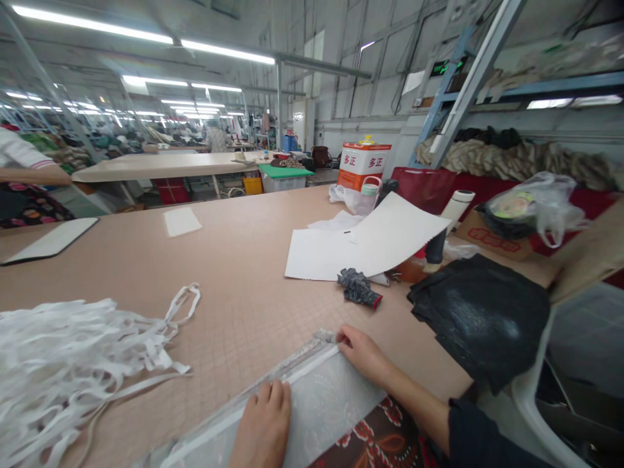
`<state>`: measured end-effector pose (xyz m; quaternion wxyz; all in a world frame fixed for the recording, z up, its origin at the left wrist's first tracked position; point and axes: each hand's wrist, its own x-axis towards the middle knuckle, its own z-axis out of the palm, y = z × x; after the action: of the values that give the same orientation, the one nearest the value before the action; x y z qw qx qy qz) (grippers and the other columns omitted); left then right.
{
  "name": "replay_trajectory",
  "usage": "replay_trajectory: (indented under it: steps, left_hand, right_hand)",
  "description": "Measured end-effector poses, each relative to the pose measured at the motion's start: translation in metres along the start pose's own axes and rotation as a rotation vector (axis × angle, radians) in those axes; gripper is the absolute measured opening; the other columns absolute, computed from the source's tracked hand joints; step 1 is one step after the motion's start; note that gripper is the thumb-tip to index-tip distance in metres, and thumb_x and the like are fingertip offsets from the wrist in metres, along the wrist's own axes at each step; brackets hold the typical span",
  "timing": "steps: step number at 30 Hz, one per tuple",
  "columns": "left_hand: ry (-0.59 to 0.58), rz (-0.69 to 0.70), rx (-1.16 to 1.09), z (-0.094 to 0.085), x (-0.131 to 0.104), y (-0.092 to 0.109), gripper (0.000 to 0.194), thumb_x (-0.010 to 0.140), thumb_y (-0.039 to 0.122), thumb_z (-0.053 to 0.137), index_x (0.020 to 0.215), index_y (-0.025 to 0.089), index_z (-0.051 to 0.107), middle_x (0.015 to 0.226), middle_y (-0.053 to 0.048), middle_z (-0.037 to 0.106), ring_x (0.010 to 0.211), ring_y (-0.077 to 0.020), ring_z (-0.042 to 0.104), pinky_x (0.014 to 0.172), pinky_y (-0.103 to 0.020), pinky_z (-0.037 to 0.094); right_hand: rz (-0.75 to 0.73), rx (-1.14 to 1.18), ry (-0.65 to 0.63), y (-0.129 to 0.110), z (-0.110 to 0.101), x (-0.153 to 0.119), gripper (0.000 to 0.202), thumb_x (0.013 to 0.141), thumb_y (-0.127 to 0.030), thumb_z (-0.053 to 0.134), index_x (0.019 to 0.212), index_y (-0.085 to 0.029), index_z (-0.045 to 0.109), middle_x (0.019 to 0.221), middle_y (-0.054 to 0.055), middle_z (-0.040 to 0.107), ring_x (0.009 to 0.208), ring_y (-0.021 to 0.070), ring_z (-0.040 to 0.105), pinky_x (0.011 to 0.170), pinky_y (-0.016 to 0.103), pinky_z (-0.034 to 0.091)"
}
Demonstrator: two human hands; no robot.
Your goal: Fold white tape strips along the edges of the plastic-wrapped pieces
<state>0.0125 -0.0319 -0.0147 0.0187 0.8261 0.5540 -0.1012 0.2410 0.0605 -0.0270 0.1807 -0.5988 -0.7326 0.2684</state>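
Note:
A pale grey patterned fabric (336, 390) lies along the table's near edge, with a white strip (307, 365) running lengthwise near its far edge. My left hand (266, 416) rests flat on the fabric, fingers side by side and stretched out over the strip. At the fabric's far right corner, my right hand (361, 351) pinches the edge where the strip ends, thumb and fingertips together. To the left is a loose heap of white tape (88, 370). Brown cloth with a red floral pattern (375, 435) shows below the fabric.
A dark grey glove (359, 288) lies beyond my right hand, beside large white sheets (331, 250). Black sheet material (482, 312) hangs over the table's right edge. A white-and-orange box (363, 162) stands farther back. At far left is another person's arm (34, 174).

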Motion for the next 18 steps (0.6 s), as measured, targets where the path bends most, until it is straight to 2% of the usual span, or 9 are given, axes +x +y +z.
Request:
replay_trajectory:
  steps: [5,11,14,16,18]
  left_hand:
    - [0.084,0.012,0.000,0.010,-0.002,-0.001,0.048,0.077,-0.001,0.035,0.120,0.017,0.047,0.110,-0.011,0.055,0.096,-0.0237,0.050,0.076,-0.037,0.044]
    - [0.079,-0.004,0.022,0.015,0.000,0.000,0.048,0.076,-0.001,0.034,0.119,0.016,0.047,0.110,-0.011,0.054,0.096,-0.0231,0.050,0.076,-0.036,0.043]
    - [0.087,-0.017,0.021,0.017,-0.001,0.000,0.048,0.076,-0.002,0.034,0.118,0.016,0.048,0.112,-0.011,0.053,0.096,-0.0237,0.050,0.076,-0.037,0.043]
    - [0.107,-0.020,0.018,0.017,-0.001,0.001,0.049,0.075,-0.003,0.033,0.117,0.016,0.048,0.113,-0.012,0.053,0.097,-0.0234,0.050,0.077,-0.038,0.043]
    - [0.118,-0.029,0.021,0.015,-0.001,0.004,0.050,0.075,-0.004,0.031,0.117,0.016,0.048,0.112,-0.011,0.054,0.098,-0.0233,0.050,0.078,-0.038,0.043]
  right_hand:
    - [0.009,-0.049,-0.014,0.001,0.002,0.002,0.017,0.069,-0.008,0.043,0.082,-0.018,0.050,0.073,0.001,0.057,0.068,0.0130,0.053,0.061,0.020,0.036]
    - [-0.030,-0.127,-0.019,-0.001,-0.002,0.005,0.019,0.068,-0.006,0.043,0.080,-0.018,0.050,0.077,0.001,0.057,0.072,0.0138,0.052,0.064,0.021,0.036]
    - [-0.040,-0.193,0.017,-0.006,0.000,0.001,0.018,0.072,-0.004,0.041,0.078,-0.018,0.051,0.082,0.005,0.056,0.078,0.0167,0.050,0.069,0.025,0.036]
    - [-0.112,-0.269,0.051,-0.015,0.008,-0.008,0.019,0.076,-0.003,0.039,0.077,-0.017,0.052,0.085,0.007,0.055,0.082,0.0190,0.049,0.072,0.028,0.036]
    - [-0.301,-0.350,0.053,-0.025,0.020,-0.020,0.018,0.080,-0.005,0.040,0.079,-0.018,0.053,0.086,0.006,0.055,0.084,0.0193,0.048,0.073,0.030,0.036]
